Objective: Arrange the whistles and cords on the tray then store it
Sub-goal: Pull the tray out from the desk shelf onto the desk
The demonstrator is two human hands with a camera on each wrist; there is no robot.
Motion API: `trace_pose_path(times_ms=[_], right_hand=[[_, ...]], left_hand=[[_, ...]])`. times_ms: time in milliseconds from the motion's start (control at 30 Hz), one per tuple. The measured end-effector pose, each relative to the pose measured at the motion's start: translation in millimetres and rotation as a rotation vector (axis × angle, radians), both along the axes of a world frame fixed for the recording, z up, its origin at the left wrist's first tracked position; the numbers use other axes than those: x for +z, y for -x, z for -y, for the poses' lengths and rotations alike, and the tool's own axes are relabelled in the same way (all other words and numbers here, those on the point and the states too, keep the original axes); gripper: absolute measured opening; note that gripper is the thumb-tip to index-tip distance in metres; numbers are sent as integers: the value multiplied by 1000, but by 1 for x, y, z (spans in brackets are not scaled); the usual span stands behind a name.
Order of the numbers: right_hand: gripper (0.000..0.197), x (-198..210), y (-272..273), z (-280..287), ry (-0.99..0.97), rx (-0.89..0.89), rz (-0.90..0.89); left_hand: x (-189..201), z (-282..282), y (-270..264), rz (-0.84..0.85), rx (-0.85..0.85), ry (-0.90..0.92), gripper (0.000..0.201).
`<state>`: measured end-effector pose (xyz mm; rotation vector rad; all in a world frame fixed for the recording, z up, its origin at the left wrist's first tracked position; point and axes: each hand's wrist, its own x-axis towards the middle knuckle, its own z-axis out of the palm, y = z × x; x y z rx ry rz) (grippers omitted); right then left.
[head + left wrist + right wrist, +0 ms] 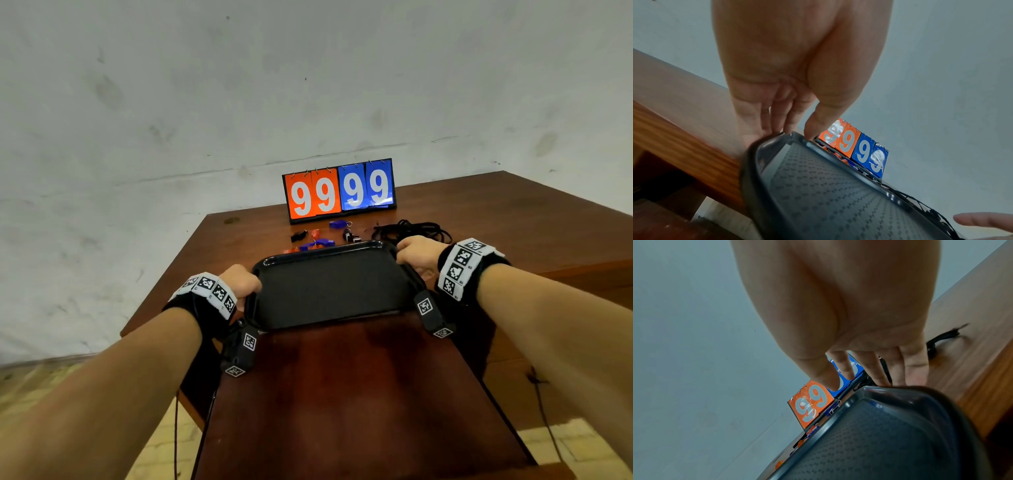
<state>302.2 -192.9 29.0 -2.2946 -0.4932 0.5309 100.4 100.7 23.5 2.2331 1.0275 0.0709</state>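
An empty black tray (329, 287) lies on the brown table, held at both sides. My left hand (241, 282) grips its left rim, thumb on top and fingers under the edge; the left wrist view shows the left hand (795, 128) at the tray (818, 194) corner. My right hand (416, 257) grips the right rim, and the right wrist view shows the right hand (859, 379) on the tray (890, 434). Beyond the tray lie several whistles: a blue one (338, 224), a black one (298, 235), an orange one (314, 234). A tangle of black cords (411, 230) lies at the far right.
A flip scoreboard (339, 190) reading 9999 stands at the table's back edge against a grey wall. A lower wooden surface (342, 394) runs from the tray toward me. The table (513, 219) extends to the right.
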Motion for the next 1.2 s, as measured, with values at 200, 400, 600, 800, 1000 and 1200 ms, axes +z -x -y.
trace_pose_path(times_ms=[200,400,600,800,1000,1200], right_hand=[[26,-6,-22,-21,-25,6,34],[27,-9,-31,-31,-35,-26,42],[46,-4,-30,-39,16,-33,75],[41,-4,-31,-43,30,-43,110],[43,-4,-29,-47,35,-50,116],[47,-4,-26,-48,30,-50,89]], left_hand=[[-6,-18,-20,-8,-29,3,13],[-5,-20,-31,10,-35,9,10],[-11,-28,-42,81,-14,48,12],[-19,-38,-49,103,3,55,24],[-21,-38,-54,102,11,53,35],[-21,-38,-53,94,16,56,36]])
